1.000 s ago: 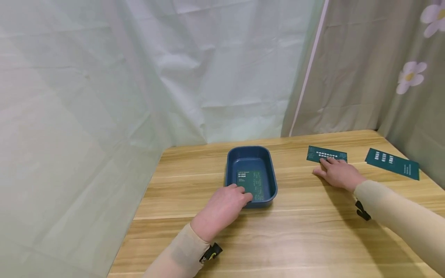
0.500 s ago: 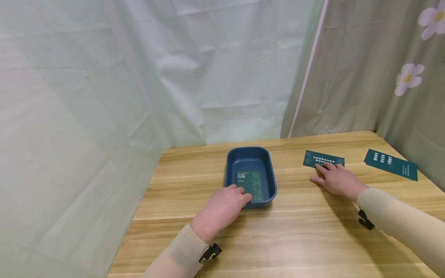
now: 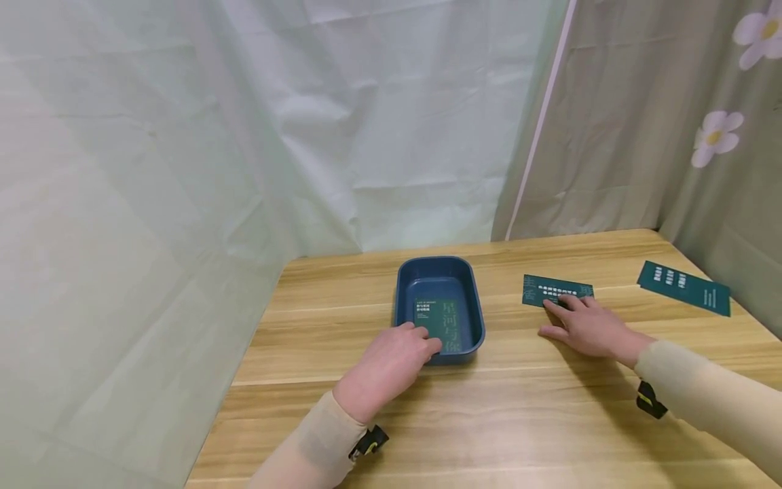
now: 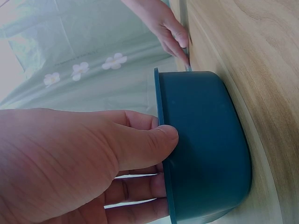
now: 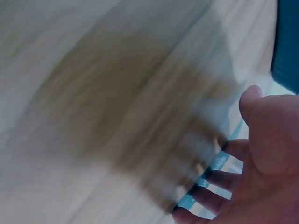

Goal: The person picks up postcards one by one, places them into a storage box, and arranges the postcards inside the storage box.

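A deep blue rectangular box (image 3: 478, 319) stands on the table with a dark green printed card (image 3: 435, 320) lying in it. My left hand (image 3: 389, 367) grips its near left rim; in the left wrist view the thumb (image 4: 163, 137) lies against the outer wall and the fingers reach behind the rim. Right of the box, another green card (image 3: 534, 291) with white characters lies on the table. My right hand (image 3: 591, 328) rests its fingertips on that card's near edge, fingers spread and lightly bent. In the right wrist view, the fingertips touch the card (image 5: 219, 161).
At the table's right side lies another green card (image 3: 687, 288) with white print, possibly more than one stacked. The wooden table (image 3: 519, 421) meets a pale curtain (image 3: 427, 136) at its back edge. A grey curtain with flowers (image 3: 716, 139) hangs on the right.
My right hand has slid its card toward me and leftward across the table. The left hand has stayed on the box's rim, and the box has hardly moved.
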Demonstrator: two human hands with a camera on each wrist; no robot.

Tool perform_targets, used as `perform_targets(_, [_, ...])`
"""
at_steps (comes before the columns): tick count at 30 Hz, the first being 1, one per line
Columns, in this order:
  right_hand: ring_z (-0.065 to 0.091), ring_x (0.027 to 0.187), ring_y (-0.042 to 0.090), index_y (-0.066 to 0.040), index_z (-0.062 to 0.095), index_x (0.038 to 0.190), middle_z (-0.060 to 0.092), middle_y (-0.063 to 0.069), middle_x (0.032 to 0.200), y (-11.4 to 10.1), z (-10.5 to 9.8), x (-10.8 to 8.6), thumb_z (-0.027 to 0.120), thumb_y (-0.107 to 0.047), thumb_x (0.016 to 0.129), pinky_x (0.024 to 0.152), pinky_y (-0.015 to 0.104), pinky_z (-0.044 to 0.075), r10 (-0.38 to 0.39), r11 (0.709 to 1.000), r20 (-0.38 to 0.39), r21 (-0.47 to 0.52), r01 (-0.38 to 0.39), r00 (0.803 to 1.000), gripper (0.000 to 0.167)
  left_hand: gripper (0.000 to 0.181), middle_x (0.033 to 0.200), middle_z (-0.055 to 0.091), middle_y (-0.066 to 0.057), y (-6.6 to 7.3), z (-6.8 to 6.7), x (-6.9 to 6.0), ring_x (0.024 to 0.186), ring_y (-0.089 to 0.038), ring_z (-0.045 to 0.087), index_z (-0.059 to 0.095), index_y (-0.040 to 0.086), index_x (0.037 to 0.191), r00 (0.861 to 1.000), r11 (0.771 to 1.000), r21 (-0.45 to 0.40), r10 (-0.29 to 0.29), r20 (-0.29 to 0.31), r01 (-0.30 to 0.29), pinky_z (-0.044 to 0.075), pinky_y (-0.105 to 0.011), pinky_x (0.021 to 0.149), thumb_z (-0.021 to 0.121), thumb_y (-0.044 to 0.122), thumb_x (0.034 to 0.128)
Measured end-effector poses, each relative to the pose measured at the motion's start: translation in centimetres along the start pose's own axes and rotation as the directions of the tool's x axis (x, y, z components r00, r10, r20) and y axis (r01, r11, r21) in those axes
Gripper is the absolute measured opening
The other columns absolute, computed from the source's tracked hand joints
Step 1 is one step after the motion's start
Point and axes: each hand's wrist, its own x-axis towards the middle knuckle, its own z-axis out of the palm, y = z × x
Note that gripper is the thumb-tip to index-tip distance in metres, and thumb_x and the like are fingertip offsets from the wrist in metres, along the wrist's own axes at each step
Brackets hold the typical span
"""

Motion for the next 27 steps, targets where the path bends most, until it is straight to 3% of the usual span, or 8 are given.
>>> perform_targets(10, [0.061,0.118,0.058,0.012,0.064,0.143,0.059,0.040,0.130,0.3,-1.9,2.3,0.068,-0.042,0.110,0.101,0.073,0.050,-0.042,0.993,0.073,0.116,0.033,0.996,0.063,0.022,0.095,0.076,0.003,0.1,0.2,-0.4,0.079,-0.015,0.063,0.083,0.024,0.110,1.000,1.000,-0.008,0.000,0.005,0.000,0.057,-0.028,0.068,0.082,0.006,0.0979])
perform_targets(14, [0.063,0.114,0.057,0.015,0.059,0.145,0.058,0.042,0.130,1.3,-2.2,3.5,0.073,-0.036,0.108,0.098,0.071,0.052,-0.021,0.990,0.049,0.140,0.014,0.999,0.065,0.022,0.095,0.075,0.004,0.4,0.4,-0.3,0.079,-0.014,0.063,0.083,0.024,0.110,1.000,1.000,-0.012,0.004,0.012,-0.004,0.056,-0.028,0.069,0.082,0.006,0.0982])
perform_targets(18, [0.062,0.116,0.061,0.016,0.058,0.145,0.057,0.044,0.131,2.0,-2.8,4.4,0.078,-0.028,0.104,0.098,0.072,0.052,-0.018,0.995,0.037,0.099,0.014,0.999,0.063,0.023,0.097,0.076,0.005,0.5,0.4,-0.2,0.079,-0.014,0.062,0.083,0.025,0.112,1.000,1.000,-0.010,-0.005,0.024,0.006,0.056,-0.027,0.069,0.082,0.006,0.0982])
perform_targets(27, [0.058,0.125,0.062,0.019,0.052,0.148,0.053,0.046,0.138,2.7,-4.1,6.7,0.080,-0.023,0.102,0.103,0.070,0.051,-0.032,0.996,0.139,0.085,0.020,0.990,0.069,0.022,0.099,0.077,0.005,0.4,0.2,-0.2,0.079,-0.013,0.061,0.084,0.025,0.114,0.999,1.000,-0.014,-0.020,0.034,0.020,0.057,-0.026,0.070,0.082,0.008,0.1001])
